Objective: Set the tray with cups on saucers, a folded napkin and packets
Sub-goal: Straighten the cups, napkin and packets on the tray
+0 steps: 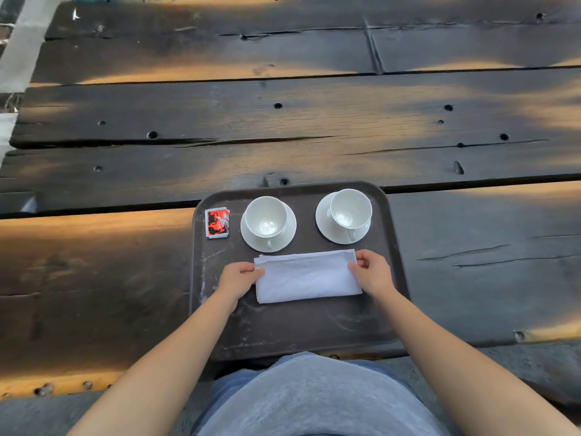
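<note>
A dark brown tray (301, 328) lies at the table's near edge. At its back stand two white cups, the left cup (266, 217) on a white saucer (288, 236) and the right cup (349, 211) on its own saucer (323, 225). A small stack of red-and-black packets (217, 222) rests in the tray's far left corner. A white napkin (306, 276), folded into a rectangle, lies flat in the tray's middle. My left hand (237, 278) pinches the napkin's left end. My right hand (372, 272) pinches its right end.
The tray sits on a dark, weathered plank table (283, 130) with cracks and bolt holes. A grey paved strip (22, 42) runs past the table's far left. The table's near edge is just in front of my body.
</note>
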